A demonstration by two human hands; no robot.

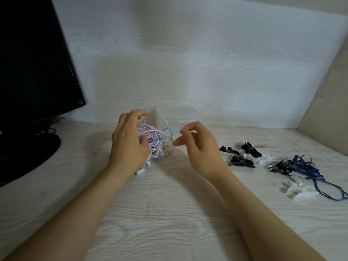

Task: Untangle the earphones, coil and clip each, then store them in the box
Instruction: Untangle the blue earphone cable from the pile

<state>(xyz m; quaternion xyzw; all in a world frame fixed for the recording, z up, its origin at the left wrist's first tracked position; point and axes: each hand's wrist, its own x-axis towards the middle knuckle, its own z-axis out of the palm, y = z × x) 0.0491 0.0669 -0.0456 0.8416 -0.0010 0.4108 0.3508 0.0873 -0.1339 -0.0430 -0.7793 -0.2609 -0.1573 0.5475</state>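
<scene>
With left hand (pixel 130 142), gripping tangle (pixel 150 137) at frame centre; with right hand (pixel 197 146), pinching blue cord (pixel 175 131); judging navy set (pixel 301 166) at right separated, perhaps clipped, everything else awaiting coiling, clipping, boxing.

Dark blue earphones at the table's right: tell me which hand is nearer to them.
Right. The right hand pinches a light blue cord left of the dark blue earphones, past the black clips; the left hand is farther left, gripping the pastel earphone tangle.
</scene>
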